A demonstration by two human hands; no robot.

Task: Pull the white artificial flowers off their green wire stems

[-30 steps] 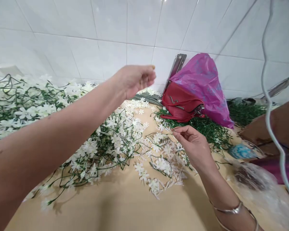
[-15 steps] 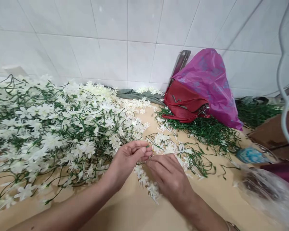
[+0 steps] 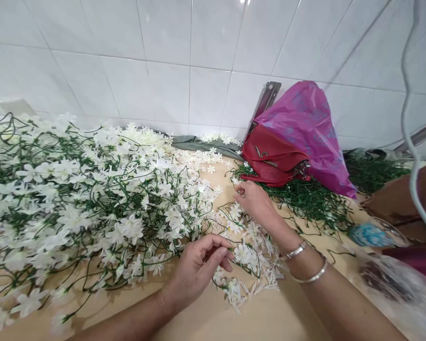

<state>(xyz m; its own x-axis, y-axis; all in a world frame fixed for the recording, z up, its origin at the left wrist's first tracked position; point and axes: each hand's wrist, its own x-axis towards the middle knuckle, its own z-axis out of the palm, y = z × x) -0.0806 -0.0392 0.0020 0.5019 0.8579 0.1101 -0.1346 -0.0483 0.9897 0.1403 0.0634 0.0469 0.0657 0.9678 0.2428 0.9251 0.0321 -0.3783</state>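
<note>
My left hand is low in the middle, thumb and fingers pinched together. A bit of green flower stem shows at its fingertips, beside white artificial flowers. Further forward, my right hand reaches over the table with curled fingers and thumb close together. Its fingertips are near small white blossoms and the edge of a heap of green stems; anything between them is too small to make out. Loose white stamens lie below my right forearm, which wears two bangles.
A large pile of white flowers on green stems covers the left side. A red handbag with a pink plastic bag stands against the tiled wall. On the right are a clear plastic bag and a hanging grey cable.
My hands have moved apart. The right one has gone forward to the stems near the handbag; the left has dropped slightly towards me. More white flowers and stamens show between them.
</note>
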